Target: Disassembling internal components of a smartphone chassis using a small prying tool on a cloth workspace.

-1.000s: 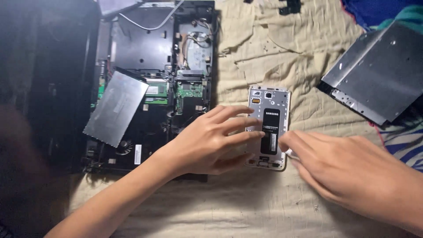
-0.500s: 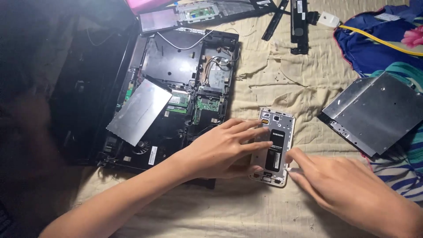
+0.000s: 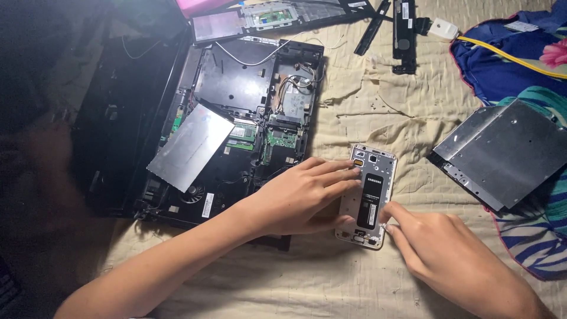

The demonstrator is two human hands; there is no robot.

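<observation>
A smartphone (image 3: 370, 195) with its back cover off lies face down on a beige cloth (image 3: 366, 112), its black battery and silver frame showing. My left hand (image 3: 298, 198) rests flat on the phone's left side, fingers spread across its upper half and holding it down. My right hand (image 3: 440, 248) is at the phone's lower right edge, its fingertips pinched together against the rim. Whether they hold a small tool is too small to tell.
An opened black laptop base (image 3: 248, 112) with exposed boards and a loose silver plate (image 3: 190, 146) lies left of the phone. A silver optical drive (image 3: 502, 150) sits at the right on patterned blue fabric. Black strips, a keyboard bezel and a white plug lie at the top.
The view has shifted downward and right, showing more parts at the top. Both hands stay on the phone; my right hand's fingertips have crept slightly along its lower right edge.
</observation>
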